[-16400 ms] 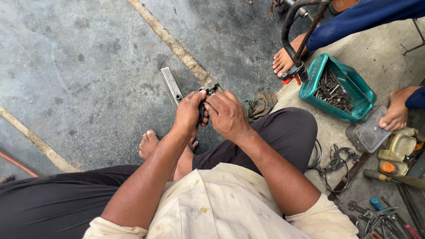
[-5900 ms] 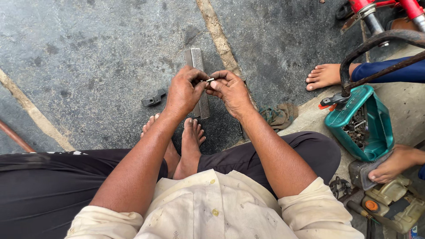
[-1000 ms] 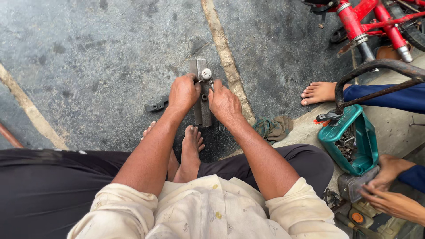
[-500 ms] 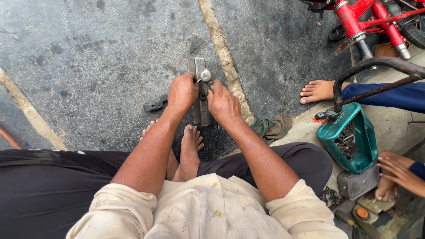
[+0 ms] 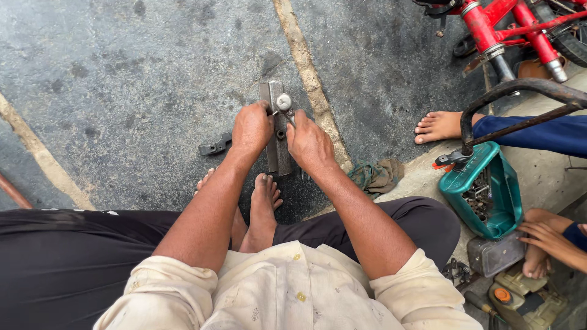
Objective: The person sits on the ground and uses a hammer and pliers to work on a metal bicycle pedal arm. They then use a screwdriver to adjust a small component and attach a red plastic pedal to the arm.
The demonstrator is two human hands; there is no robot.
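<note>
Grey steel filled the middle of the head view: a flat metal bar (image 5: 278,131) lay lengthwise on the asphalt ground (image 5: 122,79), and both my hands were on it. My left hand (image 5: 251,129) was curled against the bar's left edge, my right hand (image 5: 309,142) pressed against its right edge, the fingers of both drawn together around a small dark part between them that I could not make out. Just beyond the fingertips a round silver knob (image 5: 284,101) sat on the bar. Left of my left hand, apart from it, lay a small black bracket (image 5: 215,145). Well to the right of my right hand stood a green tray (image 5: 486,192) of small metal parts, with another person's hand (image 5: 550,235) beside it.
</note>
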